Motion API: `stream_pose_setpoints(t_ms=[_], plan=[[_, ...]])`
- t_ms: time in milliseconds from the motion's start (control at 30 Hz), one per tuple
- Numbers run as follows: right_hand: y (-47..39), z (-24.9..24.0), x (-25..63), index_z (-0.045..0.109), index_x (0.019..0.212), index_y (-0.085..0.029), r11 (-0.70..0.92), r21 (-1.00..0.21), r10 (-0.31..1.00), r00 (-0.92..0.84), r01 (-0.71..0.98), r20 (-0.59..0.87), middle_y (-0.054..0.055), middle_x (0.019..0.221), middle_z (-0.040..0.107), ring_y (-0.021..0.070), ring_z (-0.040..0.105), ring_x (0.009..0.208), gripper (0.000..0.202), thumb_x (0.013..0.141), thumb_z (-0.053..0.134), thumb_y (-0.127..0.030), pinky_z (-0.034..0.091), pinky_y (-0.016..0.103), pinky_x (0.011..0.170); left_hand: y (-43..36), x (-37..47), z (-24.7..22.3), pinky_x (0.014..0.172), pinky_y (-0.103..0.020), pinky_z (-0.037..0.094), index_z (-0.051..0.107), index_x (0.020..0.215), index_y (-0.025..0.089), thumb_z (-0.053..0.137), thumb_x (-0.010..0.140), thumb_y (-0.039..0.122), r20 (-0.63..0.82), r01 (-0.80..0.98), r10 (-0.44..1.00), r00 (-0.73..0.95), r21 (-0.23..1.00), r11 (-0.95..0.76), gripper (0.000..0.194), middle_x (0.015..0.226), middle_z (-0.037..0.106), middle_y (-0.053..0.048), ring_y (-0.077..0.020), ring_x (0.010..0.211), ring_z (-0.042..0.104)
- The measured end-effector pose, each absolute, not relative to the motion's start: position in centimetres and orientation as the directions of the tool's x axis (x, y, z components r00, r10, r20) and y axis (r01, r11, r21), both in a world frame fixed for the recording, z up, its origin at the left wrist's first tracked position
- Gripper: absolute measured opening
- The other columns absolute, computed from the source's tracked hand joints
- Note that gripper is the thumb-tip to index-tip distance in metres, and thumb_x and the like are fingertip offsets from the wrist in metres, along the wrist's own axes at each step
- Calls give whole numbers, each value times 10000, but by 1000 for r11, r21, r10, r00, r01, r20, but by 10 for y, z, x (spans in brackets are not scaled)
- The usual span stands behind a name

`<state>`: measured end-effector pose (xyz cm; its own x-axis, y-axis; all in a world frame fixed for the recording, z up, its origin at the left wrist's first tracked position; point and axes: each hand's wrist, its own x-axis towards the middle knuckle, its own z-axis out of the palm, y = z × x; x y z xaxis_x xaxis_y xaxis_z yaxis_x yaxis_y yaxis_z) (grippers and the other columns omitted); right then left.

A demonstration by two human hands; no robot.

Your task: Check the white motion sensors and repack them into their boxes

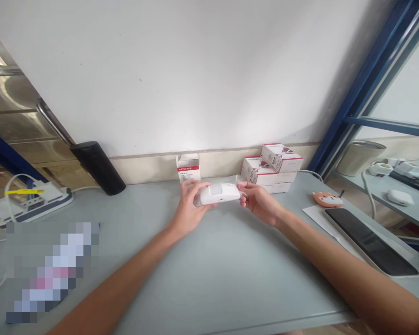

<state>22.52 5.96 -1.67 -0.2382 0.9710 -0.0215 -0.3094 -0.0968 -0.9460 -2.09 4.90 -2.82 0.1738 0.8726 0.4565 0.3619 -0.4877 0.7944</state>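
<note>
A white detector (220, 193) in clear plastic wrap is held between my two hands above the grey table (209, 270). My left hand (189, 207) is closed round its left end, thumb below and fingers on top. At the right end, the fingertips of my right hand (260, 201) pinch the device or its wrap. Just behind my left hand stands an open white and red box (188, 168) marked DETECTOR. Several similar boxes (273, 168) are stacked against the wall, behind my right hand.
At the left are a black cylinder (99, 168), a white power strip (38, 204) with cables and a blurred-out item (56, 274). To the right, an orange animal-shaped object (327, 199) and a phone (370, 242) lie near a blue-framed shelf (387, 122).
</note>
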Motion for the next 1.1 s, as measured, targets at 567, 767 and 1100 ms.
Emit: stream_pose_setpoints(t_ms=[567, 767, 1100], plan=[[58, -21, 227, 579, 878, -223, 293, -922, 948, -201, 252, 246, -43, 650, 536, 139, 460, 624, 486, 971, 581, -699, 335, 302, 607, 42, -21, -5, 535, -278, 454, 578, 1451, 286, 646, 950, 638, -185, -7, 916, 356, 980, 200, 616, 884, 719, -27, -154, 613, 636], [59, -21, 227, 589, 835, -222, 78, -997, 982, -171, -26, 82, -37, 666, 516, 135, 429, 648, 375, 886, 725, -569, 360, 293, 631, 26, -18, 11, 758, -355, 513, 482, 1565, 400, 698, 953, 540, -129, -264, 811, 570, 906, 330, 665, 968, 765, -46, -212, 816, 714], [60, -23, 223, 551, 792, -227, 122, -985, 985, -109, -119, 135, -14, 768, 537, 144, 453, 713, 374, 893, 720, -545, 399, 304, 697, 33, -10, -6, 715, -305, 461, 682, 1121, 212, 746, 915, 590, -30, -177, 979, 204, 982, 67, 434, 801, 626, 10, -128, 692, 585]])
